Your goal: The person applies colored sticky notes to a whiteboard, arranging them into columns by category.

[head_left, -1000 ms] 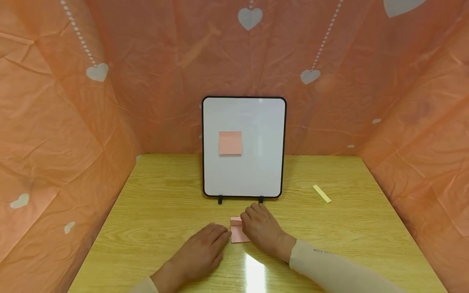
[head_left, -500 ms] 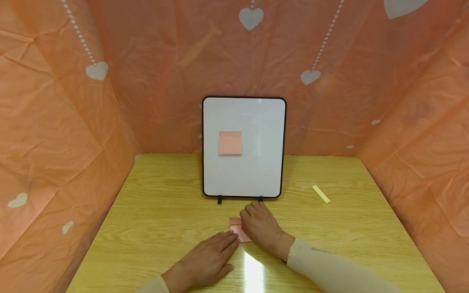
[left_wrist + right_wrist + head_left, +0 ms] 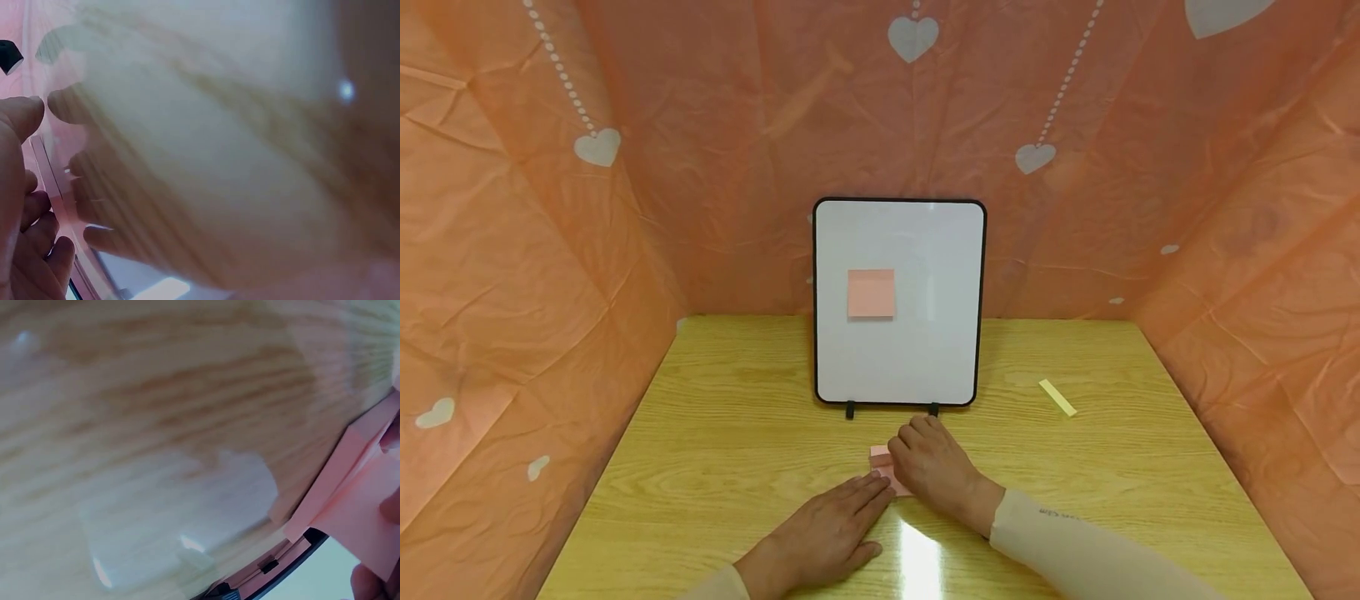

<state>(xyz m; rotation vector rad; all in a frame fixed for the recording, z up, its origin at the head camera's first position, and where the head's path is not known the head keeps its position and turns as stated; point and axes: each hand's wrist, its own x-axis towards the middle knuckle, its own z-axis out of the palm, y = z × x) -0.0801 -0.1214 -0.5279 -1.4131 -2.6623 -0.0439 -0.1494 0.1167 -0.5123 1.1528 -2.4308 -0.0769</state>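
Observation:
A pad of pink sticky notes (image 3: 903,490) lies on the wooden table, partly covered by both hands. The left hand (image 3: 823,529) rests palm down, its fairly straight fingertips pressing the pad's lower left part. From the right, the right hand (image 3: 936,468) reaches over the pad with curled fingers. In the right wrist view its fingers pinch a pink sticky note (image 3: 365,515), which stands bent away from the thick pad (image 3: 340,464). The left wrist view shows the left hand (image 3: 31,225) at the edge, with the pad partly hidden behind its fingers.
Behind the hands stands a black-framed whiteboard (image 3: 898,358) on two small black feet. One pink sticky note (image 3: 871,293) is stuck on it. A pale yellow strip (image 3: 1057,397) lies on the table (image 3: 722,417) at right. Orange cloth (image 3: 737,167) with white hearts encloses the table.
The left hand has moved right and forward from the pad's left edge onto its lower part. The right hand has shifted slightly left, and the note's upper part now looks more raised.

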